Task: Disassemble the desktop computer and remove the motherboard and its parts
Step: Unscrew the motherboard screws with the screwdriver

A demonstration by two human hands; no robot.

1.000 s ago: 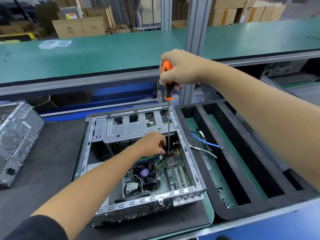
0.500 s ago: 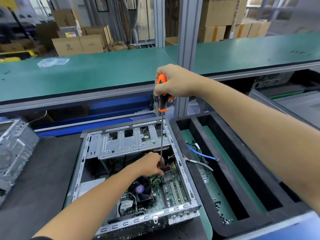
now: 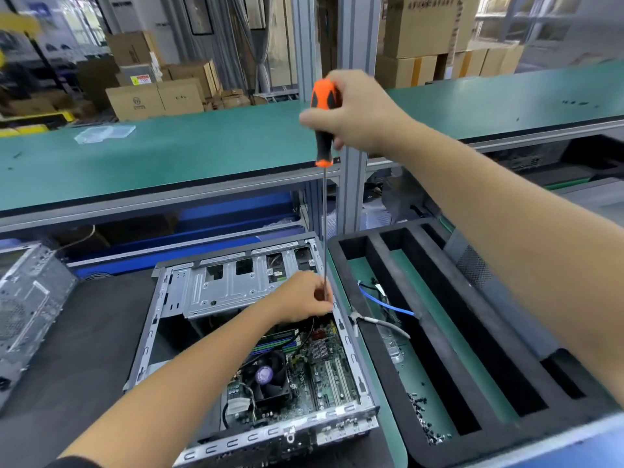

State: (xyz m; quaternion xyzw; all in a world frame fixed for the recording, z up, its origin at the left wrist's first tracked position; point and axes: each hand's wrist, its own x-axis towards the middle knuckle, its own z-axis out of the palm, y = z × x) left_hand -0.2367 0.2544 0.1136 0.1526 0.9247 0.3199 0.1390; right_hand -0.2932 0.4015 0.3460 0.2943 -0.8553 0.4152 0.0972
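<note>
1. Head view showed an opened case lying on a dark mat, its near edge close to the bench's front edge.
2. Just right of the case lay a black foam tray with long slots; the two nearly touched along the case's right wall, leaving little room on that side.
3. Open mat lay left of the case, up to a second bare chassis at the left edge.
4. A green shelf ran across above the far end of the case, with an upright post behind the tool.
5. The motherboard sat in the near right part of the case, a fan on its left half.
6. The right hand gripped the orange-and-black handle of a screwdriver, held upright high over the case.
7. The left hand, fingers curled, pinched the shaft low down, just above the board's far right corner; the tip was hidden behind it.
8. Blue and grey cables and small screws lay in the tray's left slot.
9. Labels on the far cartons were too blurred to read.
</note>
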